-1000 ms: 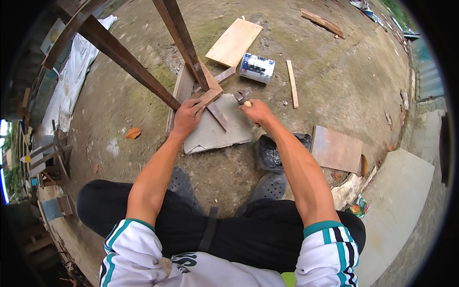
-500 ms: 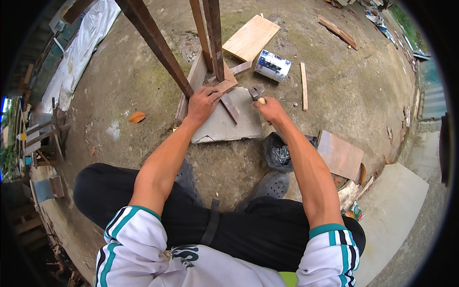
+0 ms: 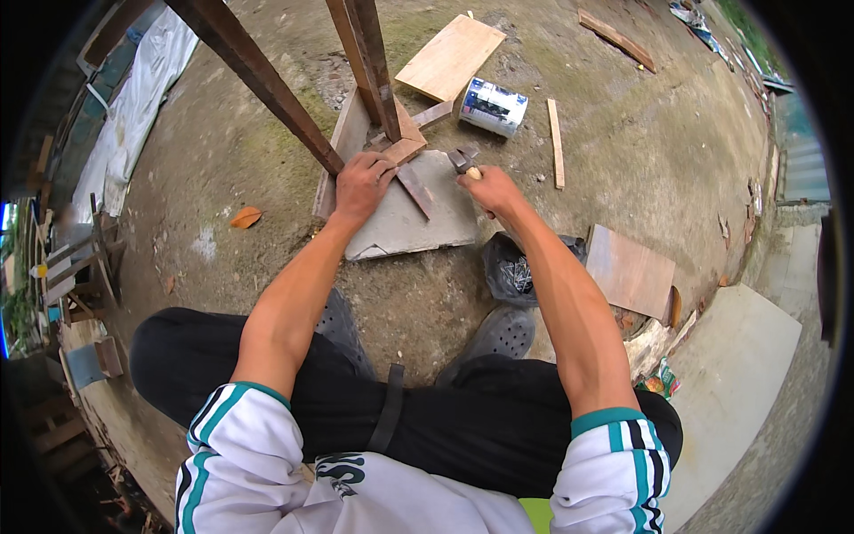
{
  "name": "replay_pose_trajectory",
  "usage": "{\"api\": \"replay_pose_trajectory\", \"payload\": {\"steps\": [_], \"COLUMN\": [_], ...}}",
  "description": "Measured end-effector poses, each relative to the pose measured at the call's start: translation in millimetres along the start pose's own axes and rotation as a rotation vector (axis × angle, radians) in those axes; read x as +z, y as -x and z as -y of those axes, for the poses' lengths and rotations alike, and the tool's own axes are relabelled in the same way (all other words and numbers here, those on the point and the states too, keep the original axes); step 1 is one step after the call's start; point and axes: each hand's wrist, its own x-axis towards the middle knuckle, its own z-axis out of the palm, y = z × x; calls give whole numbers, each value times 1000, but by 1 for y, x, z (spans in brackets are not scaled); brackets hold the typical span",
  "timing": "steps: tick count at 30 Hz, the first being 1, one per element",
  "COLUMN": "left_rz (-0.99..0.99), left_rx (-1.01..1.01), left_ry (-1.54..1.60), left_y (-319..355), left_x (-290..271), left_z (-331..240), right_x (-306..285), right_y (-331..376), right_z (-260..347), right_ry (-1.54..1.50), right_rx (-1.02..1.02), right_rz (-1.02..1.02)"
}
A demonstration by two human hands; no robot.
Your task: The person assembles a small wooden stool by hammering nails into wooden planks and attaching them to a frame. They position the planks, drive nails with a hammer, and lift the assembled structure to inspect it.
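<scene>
My left hand (image 3: 362, 189) is closed around the near edge of a wooden frame (image 3: 411, 145), whose long brown legs (image 3: 267, 89) rise toward the top of the view. Its fingertips are partly hidden against the wood. A short wooden strip (image 3: 414, 193) juts from beneath the frame over a grey slab (image 3: 382, 233) on the ground. To the right, my right hand (image 3: 492, 190) grips a hammer (image 3: 463, 162) by its pale handle, close to the metal head. The hammer head hovers by the slab's right side, apart from the frame.
A black plastic bag of nails (image 3: 513, 271) sits by my right shoe. Beyond the slab lie a can (image 3: 494, 107) on its side, a pale board (image 3: 451, 58) and a thin stick (image 3: 556, 142). A plywood piece (image 3: 630, 271) rests right of the bag.
The whole view has shifted slightly, so everything appears a little farther left and up. Both hands keep their holds, with the frame and hammer in much the same places.
</scene>
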Motion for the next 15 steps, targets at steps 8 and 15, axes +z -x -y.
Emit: {"api": "replay_pose_trajectory", "payload": {"steps": [8, 15], "left_rz": [9, 30], "left_rx": [25, 49], "left_ry": [-62, -96], "left_y": [-3, -1], "left_x": [2, 0], "left_z": [-3, -4], "right_x": [-1, 2], "right_y": [-5, 0], "right_z": [-5, -2], "right_ry": [-7, -38], "right_rx": [8, 7], "right_rz": [3, -18]}}
